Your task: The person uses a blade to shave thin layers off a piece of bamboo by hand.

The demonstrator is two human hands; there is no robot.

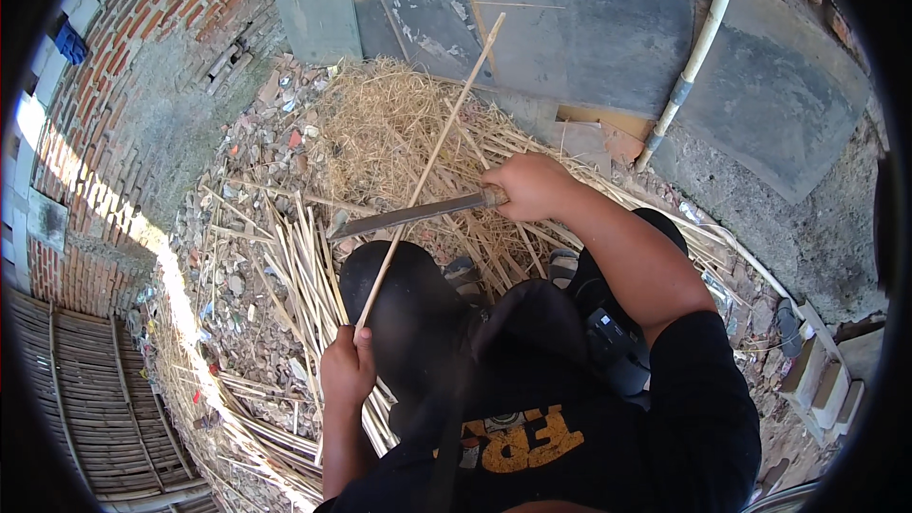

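From the head camera, the left hand point(348, 368) is closed around the lower end of a long thin bamboo strip point(427, 166), which slants up and away across the dark-trousered knee point(404, 299). The right hand point(532, 186) has a tight grip on the handle of a long flat blade point(418, 213), whose edge lies across the strip about midway along it. The blade could slip along the smooth strip toward the left hand or the knee beneath. No containers show; split bamboo strips point(299, 271) and pale shavings point(385, 128) lie loose on the rubble-strewn ground point(233, 294).
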